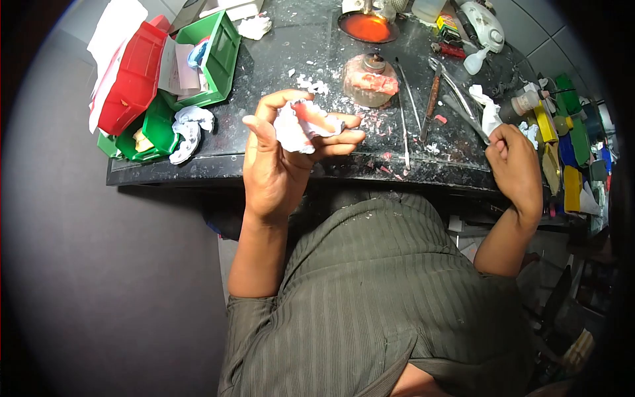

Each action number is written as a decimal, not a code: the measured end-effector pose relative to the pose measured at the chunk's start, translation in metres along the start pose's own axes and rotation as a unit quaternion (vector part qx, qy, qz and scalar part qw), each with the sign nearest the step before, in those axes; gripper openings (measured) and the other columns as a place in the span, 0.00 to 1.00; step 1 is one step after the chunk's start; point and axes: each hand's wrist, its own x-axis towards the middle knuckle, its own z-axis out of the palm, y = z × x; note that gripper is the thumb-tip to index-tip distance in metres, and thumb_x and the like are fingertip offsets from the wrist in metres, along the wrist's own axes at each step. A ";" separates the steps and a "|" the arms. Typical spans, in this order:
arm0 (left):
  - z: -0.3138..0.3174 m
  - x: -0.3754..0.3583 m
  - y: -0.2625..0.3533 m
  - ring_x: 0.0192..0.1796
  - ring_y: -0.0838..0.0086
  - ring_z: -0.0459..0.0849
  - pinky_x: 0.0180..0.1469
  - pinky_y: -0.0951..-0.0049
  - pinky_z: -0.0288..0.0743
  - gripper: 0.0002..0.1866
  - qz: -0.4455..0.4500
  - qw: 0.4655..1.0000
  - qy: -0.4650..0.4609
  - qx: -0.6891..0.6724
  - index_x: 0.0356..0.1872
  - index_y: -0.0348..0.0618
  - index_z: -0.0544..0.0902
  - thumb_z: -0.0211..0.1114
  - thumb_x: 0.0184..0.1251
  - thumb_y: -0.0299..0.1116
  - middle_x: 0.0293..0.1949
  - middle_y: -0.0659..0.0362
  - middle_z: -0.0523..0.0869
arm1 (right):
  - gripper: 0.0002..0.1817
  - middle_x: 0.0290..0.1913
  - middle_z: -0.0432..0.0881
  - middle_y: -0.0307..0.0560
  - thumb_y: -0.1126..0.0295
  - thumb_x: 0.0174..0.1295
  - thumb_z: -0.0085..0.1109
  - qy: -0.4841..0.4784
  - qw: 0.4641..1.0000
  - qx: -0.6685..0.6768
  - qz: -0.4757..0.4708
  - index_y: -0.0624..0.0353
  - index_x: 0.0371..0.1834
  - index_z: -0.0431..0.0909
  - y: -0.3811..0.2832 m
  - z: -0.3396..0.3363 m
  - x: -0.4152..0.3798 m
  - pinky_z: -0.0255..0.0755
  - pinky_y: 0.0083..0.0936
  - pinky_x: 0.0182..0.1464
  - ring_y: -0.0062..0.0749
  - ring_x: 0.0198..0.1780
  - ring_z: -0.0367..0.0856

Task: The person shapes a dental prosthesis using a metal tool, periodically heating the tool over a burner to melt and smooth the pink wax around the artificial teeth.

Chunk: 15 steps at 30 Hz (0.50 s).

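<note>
My left hand is raised over the bench's front edge, palm up, its fingers curled around a white plaster piece with pink material on it. At the right of the bench, my right hand is closed, with its fingertips at the lower end of a metal tool. A crumpled white tissue lies just beyond that hand. Between the hands stands a glass burner with pink wax on its side. Thin metal tools and a brown-handled tool lie to its right.
The dark bench carries white and pink scraps. Red and green bins stand at the left, beside a curved plaster piece. Behind the burner is a dish of orange-red material. Yellow containers line the right side.
</note>
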 end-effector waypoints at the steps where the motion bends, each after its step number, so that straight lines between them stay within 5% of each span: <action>1: 0.001 -0.001 -0.001 0.56 0.38 0.87 0.60 0.49 0.85 0.36 0.000 1.000 0.001 0.000 0.68 0.42 0.64 0.32 0.81 0.65 0.57 0.20 0.78 | 0.05 0.31 0.79 0.53 0.77 0.58 0.60 0.016 1.000 -0.016 -0.005 0.67 0.36 0.78 0.003 -0.001 -0.001 0.72 0.34 0.40 0.42 0.32 0.79; 7: -0.003 -0.004 -0.008 0.60 0.39 0.85 0.62 0.47 0.82 0.39 -0.020 0.996 -0.046 -0.076 0.60 0.38 0.67 0.35 0.77 0.69 0.54 0.22 0.81 | 0.02 0.30 0.76 0.45 0.78 0.71 0.54 0.012 0.999 0.039 0.001 0.63 0.44 0.75 0.019 -0.011 -0.002 0.71 0.27 0.39 0.28 0.33 0.75; 10: 0.001 -0.005 -0.007 0.57 0.41 0.87 0.58 0.50 0.86 0.41 -0.033 0.994 -0.024 -0.102 0.57 0.35 0.68 0.35 0.76 0.71 0.50 0.23 0.83 | 0.06 0.37 0.81 0.37 0.74 0.77 0.54 0.008 0.959 0.282 0.029 0.63 0.51 0.76 0.027 -0.011 0.000 0.72 0.13 0.39 0.15 0.36 0.79; 15: 0.002 -0.004 -0.006 0.49 0.41 0.90 0.49 0.51 0.89 0.41 -0.065 0.992 -0.009 -0.107 0.54 0.34 0.69 0.33 0.77 0.70 0.47 0.26 0.85 | 0.10 0.43 0.83 0.46 0.73 0.77 0.57 0.014 0.913 0.405 -0.054 0.69 0.54 0.74 0.003 -0.010 -0.004 0.76 0.14 0.41 0.21 0.42 0.85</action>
